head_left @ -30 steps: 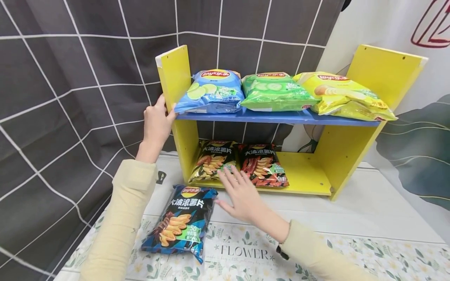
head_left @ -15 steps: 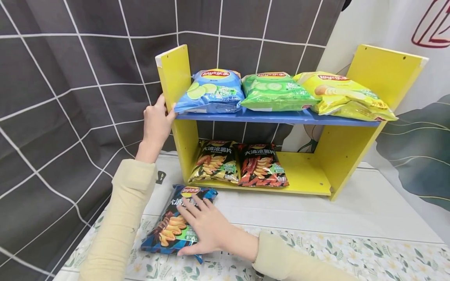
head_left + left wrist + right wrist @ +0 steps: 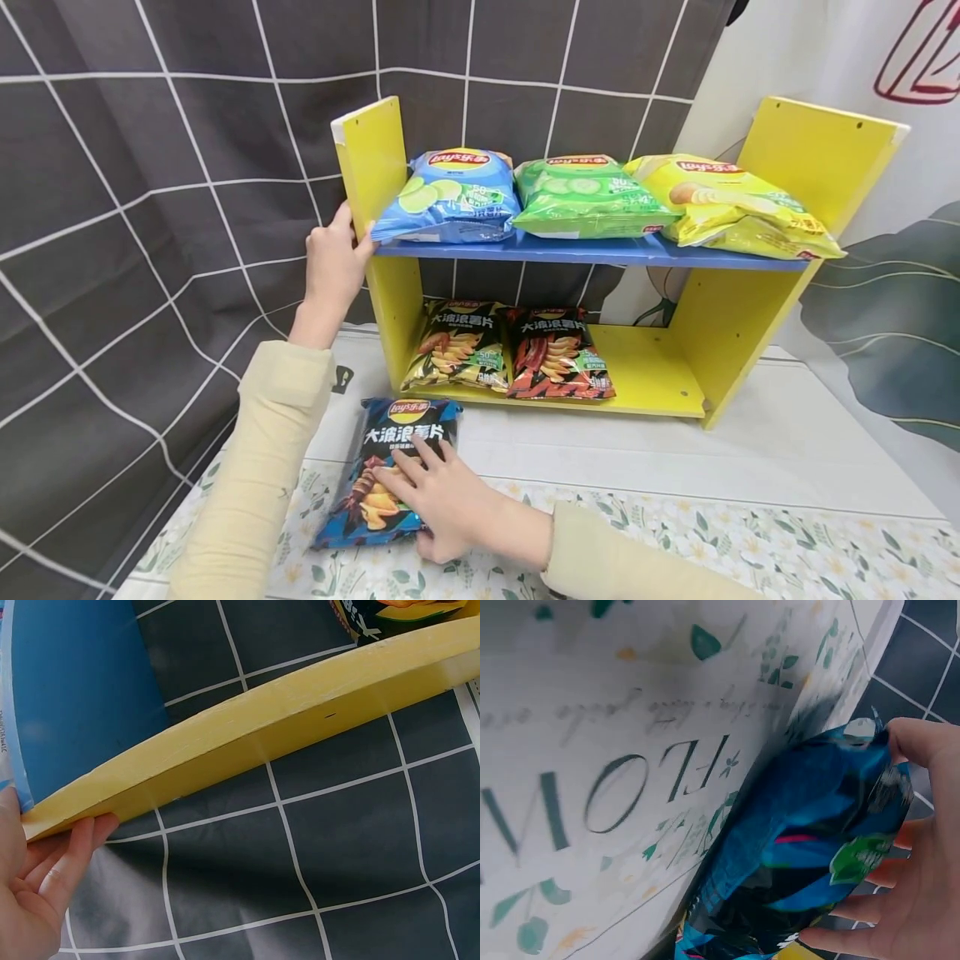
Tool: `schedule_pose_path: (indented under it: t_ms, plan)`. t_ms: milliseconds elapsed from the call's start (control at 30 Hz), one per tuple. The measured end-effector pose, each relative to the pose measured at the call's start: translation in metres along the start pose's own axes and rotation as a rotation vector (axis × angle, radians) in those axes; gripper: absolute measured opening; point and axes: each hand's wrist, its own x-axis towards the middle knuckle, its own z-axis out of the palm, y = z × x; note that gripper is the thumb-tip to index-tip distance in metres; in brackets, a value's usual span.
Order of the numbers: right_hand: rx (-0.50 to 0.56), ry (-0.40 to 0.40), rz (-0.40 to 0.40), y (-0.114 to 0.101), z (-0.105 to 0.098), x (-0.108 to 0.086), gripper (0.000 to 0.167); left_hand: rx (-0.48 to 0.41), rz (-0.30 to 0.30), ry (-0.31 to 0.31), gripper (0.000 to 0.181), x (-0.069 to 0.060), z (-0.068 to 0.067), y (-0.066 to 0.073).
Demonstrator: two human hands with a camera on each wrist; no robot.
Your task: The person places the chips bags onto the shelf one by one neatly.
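Note:
A black-and-blue bag of chips (image 3: 375,504) lies in front of the shelf's left end in the head view. My right hand (image 3: 453,504) holds its lower right part, fingers across the front and thumb at the bottom edge. From the right wrist, this bag (image 3: 795,840) looks tipped up off the cloth, with the thumb of the right hand (image 3: 930,862) on its corner. My left hand (image 3: 333,262) grips the yellow left side panel (image 3: 371,167) at the height of the blue board. In the left wrist view, the left hand's fingers (image 3: 64,874) wrap under that panel's edge.
Blue (image 3: 457,200), green (image 3: 592,200) and yellow (image 3: 738,208) chip bags sit on the blue upper board (image 3: 585,250). Below, a black-and-gold bag (image 3: 461,342) and a black-and-red bag (image 3: 558,350) lean at the left of the yellow bottom board (image 3: 652,367). A dark checked curtain (image 3: 187,142) hangs behind.
My right hand has moved from in front of the lower bags down and left onto the black-and-blue bag and taken hold of it. The bag has turned slightly. My left hand stays put.

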Motion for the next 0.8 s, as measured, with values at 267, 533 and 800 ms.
schedule_pose_path:
  t_ms: [267,533,800]
  plan:
    - [-0.067,0.004,-0.021,-0.005,0.004,-0.009,0.093,0.008,0.009,0.003,0.034,0.0,0.0,0.0]
    - [-0.131,0.131,-0.024,-0.006,0.01,-0.008,0.087,0.007,0.006,0.005,0.033,0.0,-0.001,-0.001]
    - [-0.103,0.14,-0.005,-0.004,0.0,-0.009,0.083,0.001,-0.003,-0.001,0.032,0.001,0.0,-0.002]
